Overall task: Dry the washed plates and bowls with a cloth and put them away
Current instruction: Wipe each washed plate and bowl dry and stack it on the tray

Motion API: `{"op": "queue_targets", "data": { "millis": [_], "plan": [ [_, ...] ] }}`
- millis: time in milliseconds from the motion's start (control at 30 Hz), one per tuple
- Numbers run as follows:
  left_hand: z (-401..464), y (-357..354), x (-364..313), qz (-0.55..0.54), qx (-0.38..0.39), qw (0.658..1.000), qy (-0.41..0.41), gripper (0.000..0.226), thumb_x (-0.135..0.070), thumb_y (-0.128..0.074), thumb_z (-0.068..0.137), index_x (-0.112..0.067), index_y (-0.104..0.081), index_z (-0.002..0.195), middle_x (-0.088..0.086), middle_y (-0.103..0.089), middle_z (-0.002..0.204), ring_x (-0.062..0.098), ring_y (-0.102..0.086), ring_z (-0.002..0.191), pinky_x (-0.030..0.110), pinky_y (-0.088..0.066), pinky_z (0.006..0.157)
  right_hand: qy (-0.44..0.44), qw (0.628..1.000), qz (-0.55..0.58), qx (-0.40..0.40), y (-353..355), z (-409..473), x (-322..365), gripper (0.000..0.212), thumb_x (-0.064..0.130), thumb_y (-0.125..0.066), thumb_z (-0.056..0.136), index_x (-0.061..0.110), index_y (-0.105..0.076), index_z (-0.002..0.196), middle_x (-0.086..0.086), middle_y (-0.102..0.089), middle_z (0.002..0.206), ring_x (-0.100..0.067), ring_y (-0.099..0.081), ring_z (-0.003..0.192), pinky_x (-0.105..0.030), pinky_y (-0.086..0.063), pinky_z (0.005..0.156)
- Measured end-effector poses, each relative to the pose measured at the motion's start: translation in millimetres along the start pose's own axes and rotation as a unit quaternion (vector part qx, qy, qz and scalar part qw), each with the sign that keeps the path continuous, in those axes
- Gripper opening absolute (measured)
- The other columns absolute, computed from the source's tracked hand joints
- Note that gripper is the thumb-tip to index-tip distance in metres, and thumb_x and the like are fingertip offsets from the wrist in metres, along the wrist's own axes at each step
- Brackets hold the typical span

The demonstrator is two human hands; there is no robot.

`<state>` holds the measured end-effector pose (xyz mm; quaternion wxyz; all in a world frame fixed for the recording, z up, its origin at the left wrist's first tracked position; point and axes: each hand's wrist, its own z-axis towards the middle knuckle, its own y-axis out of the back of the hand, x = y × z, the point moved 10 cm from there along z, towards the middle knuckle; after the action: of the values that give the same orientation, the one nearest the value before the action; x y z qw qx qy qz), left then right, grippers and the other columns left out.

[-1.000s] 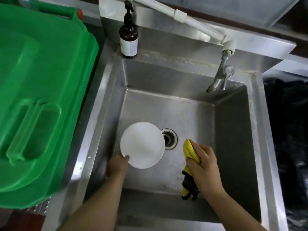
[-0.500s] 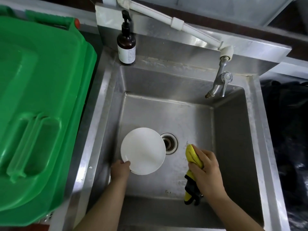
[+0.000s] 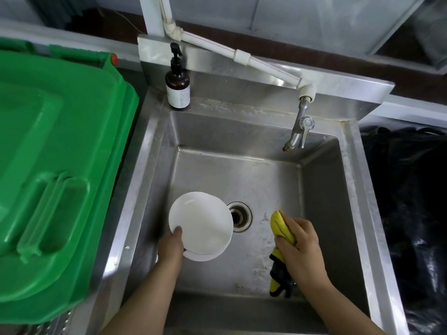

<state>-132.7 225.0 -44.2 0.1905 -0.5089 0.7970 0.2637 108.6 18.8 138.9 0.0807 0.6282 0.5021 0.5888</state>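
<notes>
Stainless steel sink [image 3: 358, 213] takes up the middle here, a deep square basin with a round drain [image 3: 239, 216] in the bottom. Inside it, over the left part of the basin, is a white plate [image 3: 200, 223], and a second white rim peeks out from under it at the lower edge and top right, so it looks like two stacked, though I can't tell for sure whether the lower one is a plate or a bowl. The plate's right edge covers a bit of the drain.

Left hand [image 3: 170, 247] grips the plate at its lower-left rim, thumb lying on the top face, the other fingers curled underneath out of sight. The plate sits tilted rather than flat on the sink floor.

Right hand [image 3: 298, 247] is over the right part of the basin, fingers curled tight around a bunched yellow cloth [image 3: 281, 228] with a dark edge; one end pokes out above the fingers, the other hangs below the wrist. Cloth and plate are apart, with the drain between them.

On the back ledge at the left corner stands a brown pump bottle [image 3: 177, 90] with a white label; I can't make out how full it is. A metal tap [image 3: 298, 131] hangs over the back right, fed by a white pipe [image 3: 242, 58]. A green bin [image 3: 53, 165] with its lid closed sits just left of the sink, and a black bag [image 3: 411, 213] is on the right.
</notes>
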Motion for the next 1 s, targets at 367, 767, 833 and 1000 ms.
{"op": "queue_targets", "data": {
  "millis": [367,767,833,1000],
  "plan": [
    [-128.3,33.3,-127.1,0.129,-0.124,0.944,-0.279,0.033,-0.041,-0.039,0.099,-0.016,-0.056,0.084,-0.005,-0.058,0.081,0.028,-0.058,0.085,0.027,-0.034,0.06,0.073,0.997,0.04,-0.001,52.6,0.1,22.5,0.048,0.015,-0.06,0.09,0.03,-0.051,0.134,0.01,-0.042,0.119,-0.013,-0.046,0.112,-0.034,-0.045,0.092],
    [-351.6,35.8,-240.8,0.159,-0.168,0.747,-0.623,0.054,-0.049,-0.033,0.09,-0.003,-0.055,0.074,0.01,-0.056,0.061,0.029,-0.053,0.057,0.038,-0.041,0.055,0.262,0.962,0.071,-0.005,139.3,-25.2,102.8,0.056,0.012,-0.059,0.09,0.032,-0.044,0.14,0.004,-0.04,0.124,-0.019,-0.041,0.117,-0.043,-0.041,0.102],
    [-385.5,41.1,-250.5,0.143,-0.185,0.718,-0.656,0.048,-0.048,-0.034,0.09,-0.008,-0.05,0.071,0.0,-0.049,0.056,0.026,-0.048,0.054,0.033,-0.035,0.051,0.297,0.95,0.095,-0.025,160.3,-33.7,124.1,0.055,0.013,-0.06,0.09,0.032,-0.042,0.138,0.004,-0.039,0.126,-0.018,-0.041,0.117,-0.042,-0.042,0.101],
    [-455.7,55.6,-270.9,0.105,-0.204,0.665,-0.71,0.03,-0.043,-0.039,0.091,-0.023,-0.048,0.069,-0.009,-0.043,0.053,0.015,-0.042,0.054,0.024,-0.032,0.05,0.365,0.909,0.186,-0.077,210.9,-61.4,169.9,0.049,0.014,-0.063,0.087,0.037,-0.033,0.117,0.0,-0.039,0.123,-0.019,-0.048,0.112,-0.046,-0.044,0.095]
  ]
}}
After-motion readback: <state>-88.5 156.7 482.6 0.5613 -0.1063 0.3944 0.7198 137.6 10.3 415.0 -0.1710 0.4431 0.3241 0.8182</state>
